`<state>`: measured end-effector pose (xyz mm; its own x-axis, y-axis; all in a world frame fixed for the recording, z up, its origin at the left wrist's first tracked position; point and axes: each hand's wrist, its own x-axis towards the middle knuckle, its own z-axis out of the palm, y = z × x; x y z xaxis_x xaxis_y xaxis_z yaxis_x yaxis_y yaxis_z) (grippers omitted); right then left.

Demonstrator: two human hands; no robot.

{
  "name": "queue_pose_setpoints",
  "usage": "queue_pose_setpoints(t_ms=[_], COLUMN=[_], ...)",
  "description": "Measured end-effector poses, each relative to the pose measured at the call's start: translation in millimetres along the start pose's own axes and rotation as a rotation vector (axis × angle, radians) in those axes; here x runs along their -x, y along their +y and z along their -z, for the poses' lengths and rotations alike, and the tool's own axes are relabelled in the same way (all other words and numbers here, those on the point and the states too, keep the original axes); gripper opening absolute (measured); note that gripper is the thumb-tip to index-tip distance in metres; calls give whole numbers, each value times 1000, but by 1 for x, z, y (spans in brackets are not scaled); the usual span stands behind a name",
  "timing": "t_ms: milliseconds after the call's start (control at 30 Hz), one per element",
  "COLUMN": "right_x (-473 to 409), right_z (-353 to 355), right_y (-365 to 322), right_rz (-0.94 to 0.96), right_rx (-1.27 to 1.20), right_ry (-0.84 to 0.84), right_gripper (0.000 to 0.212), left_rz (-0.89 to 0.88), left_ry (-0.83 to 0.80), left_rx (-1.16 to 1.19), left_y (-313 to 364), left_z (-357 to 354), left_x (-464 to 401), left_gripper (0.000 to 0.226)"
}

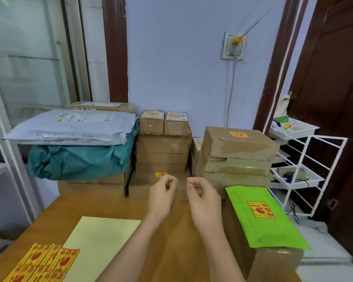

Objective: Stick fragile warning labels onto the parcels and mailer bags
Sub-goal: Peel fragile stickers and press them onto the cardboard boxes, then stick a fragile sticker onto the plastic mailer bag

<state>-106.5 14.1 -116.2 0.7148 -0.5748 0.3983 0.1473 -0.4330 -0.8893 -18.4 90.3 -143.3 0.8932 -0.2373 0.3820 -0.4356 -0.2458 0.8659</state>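
Labelled so far — bright green mailer bag, several brown cardboard parcels. Grey mailer bag: unclear. Red-and-yellow fragile label sheet at near left. Left hand, right hand: fingers curled — whether pinching anything, cannot tell.

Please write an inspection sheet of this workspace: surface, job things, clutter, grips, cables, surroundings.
Surface: wooden table, mostly covered.
Job's things: fragile label sheets at near left beside a pale backing sheet; green mailer bag labelled, lying on a box at right; cardboard parcels stacked at back, several labelled; grey mailer bag on a teal bag.
Clutter: nothing seen.
Grips: left hand and right hand raised, fingers curled; whether they hold a label cannot be told.
Cables: white cable hanging from wall socket.
Surroundings: white wire rack at right, brown door.
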Motion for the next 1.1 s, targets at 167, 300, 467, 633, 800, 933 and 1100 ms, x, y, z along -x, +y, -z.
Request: queue_pose_setpoints(t_ms=[167, 300, 467, 633, 800, 933, 1100], right_x=[25, 35, 52, 73, 87, 88, 88], right_z=[40, 77, 112, 119, 114, 117, 116], right_y=[-3, 2, 30, 60, 84, 97, 106], right_rz=[119, 174, 107, 8, -277, -409, -391], right_rx=[15, 144, 274, 362, 181, -23, -64], right_ry=[177, 324, 490, 637, 728, 658, 607], right_gripper=[15, 14, 30, 52, 84, 79, 75], left_rz=[41, 34, 178, 323, 311, 306, 272], left_ry=[-167, -274, -263, -287, -299, -363, -439], left_rx=[68, 110, 270, 356, 401, 400, 265], left_y=[8, 22, 34, 34, 35, 31, 24], left_z=[-31, -65, -101, -120, -125, -129, -133], left_x=[32, 44, 44, 45, 46, 47, 43], left_gripper=[14, 11, 20, 26, 41, 53, 65])
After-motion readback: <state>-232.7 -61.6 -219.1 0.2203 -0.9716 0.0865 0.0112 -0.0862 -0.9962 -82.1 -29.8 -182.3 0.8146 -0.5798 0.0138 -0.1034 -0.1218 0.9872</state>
